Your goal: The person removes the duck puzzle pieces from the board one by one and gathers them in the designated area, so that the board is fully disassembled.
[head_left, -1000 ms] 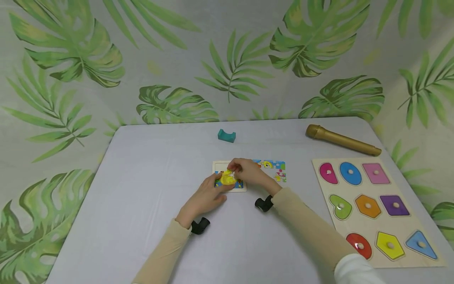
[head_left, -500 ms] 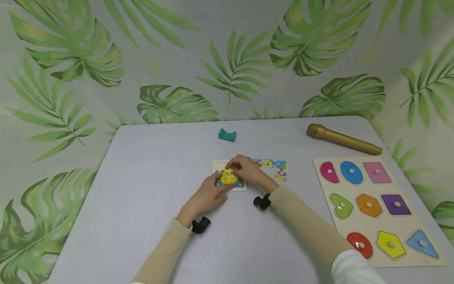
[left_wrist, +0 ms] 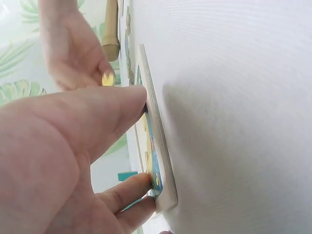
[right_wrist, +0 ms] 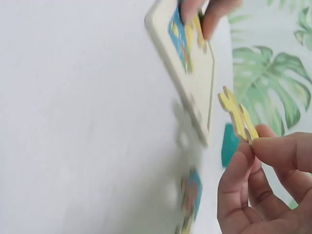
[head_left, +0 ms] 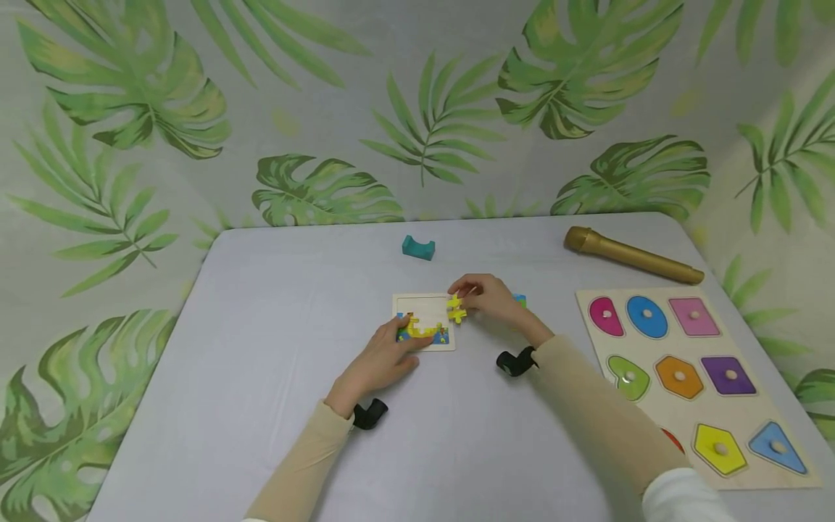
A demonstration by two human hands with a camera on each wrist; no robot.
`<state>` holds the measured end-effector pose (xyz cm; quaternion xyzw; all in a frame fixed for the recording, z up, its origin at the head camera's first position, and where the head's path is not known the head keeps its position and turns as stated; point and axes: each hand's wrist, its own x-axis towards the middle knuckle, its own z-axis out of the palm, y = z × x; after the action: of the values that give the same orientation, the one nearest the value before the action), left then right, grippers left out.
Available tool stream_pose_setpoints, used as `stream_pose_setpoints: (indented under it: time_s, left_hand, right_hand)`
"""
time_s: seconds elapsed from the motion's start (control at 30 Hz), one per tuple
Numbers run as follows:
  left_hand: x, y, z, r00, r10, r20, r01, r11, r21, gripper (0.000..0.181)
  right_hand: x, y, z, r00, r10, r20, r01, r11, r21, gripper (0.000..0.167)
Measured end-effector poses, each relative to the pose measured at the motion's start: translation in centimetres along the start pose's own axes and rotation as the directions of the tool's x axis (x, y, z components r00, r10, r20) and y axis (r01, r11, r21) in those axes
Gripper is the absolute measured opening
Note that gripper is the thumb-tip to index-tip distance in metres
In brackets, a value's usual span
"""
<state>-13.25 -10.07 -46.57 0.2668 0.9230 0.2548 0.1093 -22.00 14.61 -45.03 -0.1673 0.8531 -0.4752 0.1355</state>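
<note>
A small wooden jigsaw tray (head_left: 449, 346) lies mid-table, its lower part filled with blue and yellow pieces and its upper part bare wood. My left hand (head_left: 381, 359) rests on its left side, thumb extended along the near edge, fingertips on the pieces. Just right of the tray, my right hand (head_left: 492, 297) pinches yellow puzzle pieces (head_left: 457, 316) between thumb and fingers. In the right wrist view these yellow puzzle pieces (right_wrist: 236, 117) are held up off the table and seem joined. Loose puzzle pieces (right_wrist: 194, 192) lie below that hand, mostly hidden in the head view.
A teal arch-shaped block (head_left: 418, 248) sits behind the tray. At the back right lies a gold toy microphone (head_left: 629, 255). The wooden shape board with knobbed pieces (head_left: 642, 419) covers the right side, partly under the right forearm.
My right hand has lifted yellow pieces out of the tray and moved right with them, leaving bare wood there. The left hand has stayed on the tray.
</note>
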Motion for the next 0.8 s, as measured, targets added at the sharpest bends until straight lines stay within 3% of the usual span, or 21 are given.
stream_pose_setpoints:
  time_s: [0.2, 0.33, 0.57, 0.8]
  left_hand:
    - [0.0, 0.0, 0.1, 1.000, 0.002, -0.004, -0.002, 1.000, -0.001, 0.038]
    - [-0.1, 0.0, 0.2, 1.000, 0.004, -0.009, -0.004, 1.000, -0.005, 0.038]
    - [-0.1, 0.0, 0.1, 1.000, 0.001, -0.012, -0.001, 1.000, -0.007, 0.038]
    - [-0.2, 0.0, 0.1, 1.000, 0.006, -0.017, -0.006, 1.000, -0.004, 0.038]
  right_hand:
    - [-1.9, 1.7, -2.9, 0.996, 0.084, 0.016, -0.084, 0.996, 0.005, 0.020]
    - [-2.8, 2.9, -3.9, 0.994, 0.098, 0.049, -0.098, 0.995, 0.008, 0.019]
    - [-3.2, 4.0, -4.1, 0.999, 0.030, 0.040, -0.027, 0.995, -0.092, 0.015]
    - [-3.3, 3.6, -3.3, 1.000, -0.011, 0.019, 0.015, 0.967, -0.254, 0.016]
